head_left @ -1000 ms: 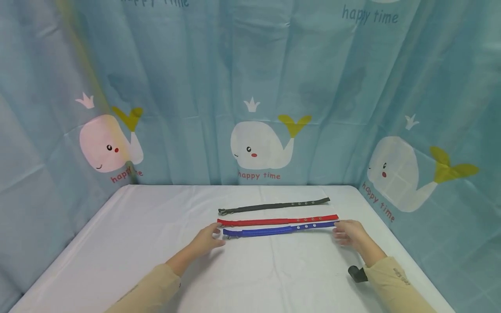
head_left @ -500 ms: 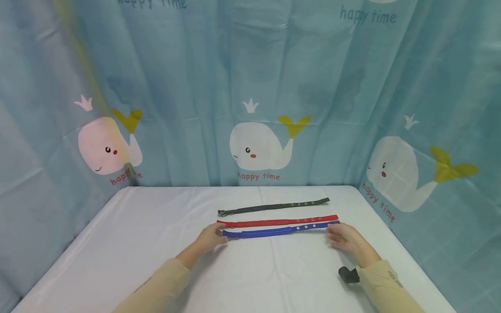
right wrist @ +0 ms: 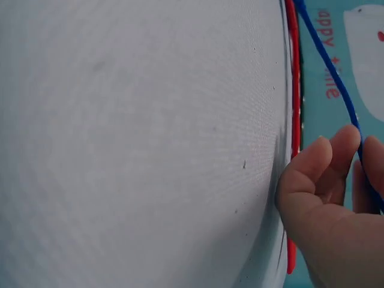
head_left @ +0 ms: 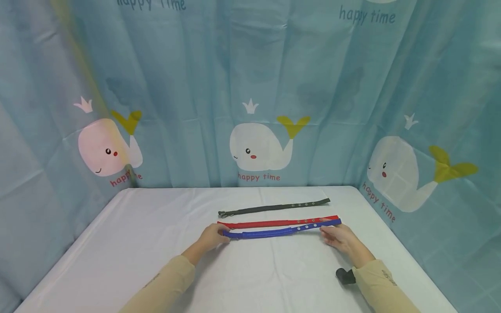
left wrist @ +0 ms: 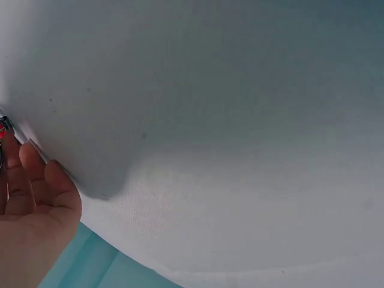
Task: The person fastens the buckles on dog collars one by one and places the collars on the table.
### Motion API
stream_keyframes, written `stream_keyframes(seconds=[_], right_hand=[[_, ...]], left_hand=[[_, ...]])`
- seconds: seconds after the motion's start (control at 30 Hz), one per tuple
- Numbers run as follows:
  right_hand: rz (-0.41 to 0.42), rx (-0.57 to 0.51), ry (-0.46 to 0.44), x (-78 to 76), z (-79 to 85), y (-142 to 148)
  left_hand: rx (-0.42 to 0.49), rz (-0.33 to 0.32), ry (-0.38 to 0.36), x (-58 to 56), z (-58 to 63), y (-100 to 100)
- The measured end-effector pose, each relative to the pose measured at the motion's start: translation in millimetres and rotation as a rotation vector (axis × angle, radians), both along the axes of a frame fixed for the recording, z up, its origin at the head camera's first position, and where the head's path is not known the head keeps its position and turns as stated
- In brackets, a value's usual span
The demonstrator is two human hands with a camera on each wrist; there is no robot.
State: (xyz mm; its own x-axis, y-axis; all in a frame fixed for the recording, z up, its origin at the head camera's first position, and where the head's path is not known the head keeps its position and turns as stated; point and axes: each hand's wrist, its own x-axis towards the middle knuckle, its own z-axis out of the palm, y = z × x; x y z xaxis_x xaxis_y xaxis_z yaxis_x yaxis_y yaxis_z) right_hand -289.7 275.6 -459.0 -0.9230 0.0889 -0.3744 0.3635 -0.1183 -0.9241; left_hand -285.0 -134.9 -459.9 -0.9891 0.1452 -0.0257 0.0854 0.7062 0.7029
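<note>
In the head view a blue pet collar (head_left: 266,234), with metal eyelets near its right end, stretches between both hands. My left hand (head_left: 210,237) holds its left end, the fingertips right at it; in the left wrist view the hand (left wrist: 39,198) is at the image edge and its grip is cut off. The right hand (head_left: 338,238) pinches the eyelet end between thumb and fingers. That pinch shows clearly in the right wrist view, where the blue collar (right wrist: 336,75) rises off the white table. Just behind lies a red collar (head_left: 258,224).
Farther back lies a dark green collar (head_left: 270,208) with a metal buckle at its left end. White cloth covers the table (head_left: 164,208). A blue curtain with whale prints (head_left: 258,145) hangs around its back and sides. A black object (head_left: 345,276) sits at the right cuff.
My left hand has moved right and closed on the blue collar's left end. The right hand has slid left under the eyelet end, pinched it and raised it slightly.
</note>
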Motion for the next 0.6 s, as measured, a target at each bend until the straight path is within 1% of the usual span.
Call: stream_keyframes(seconds=[0.17, 0.4, 0.53, 0.6], right_hand=[[0.032, 0.011, 0.034, -0.5, -0.4, -2.1], [0.059, 0.037, 0.07, 1.6, -0.1, -4.7], [0.084, 0.009, 0.097, 6.0, 3.2, -5.8], [0.096, -0.018, 0.118, 7.6, 5.0, -5.0]], left_hand=[[0.06, 0.037, -0.024, -0.9, -1.0, 0.5], [0.181, 0.103, -0.062, -1.7, -2.0, -3.2], [0.27, 0.149, -0.072, 1.7, 3.7, -1.8], [0.327, 0.162, -0.068, 5.8, 8.9, -0.2]])
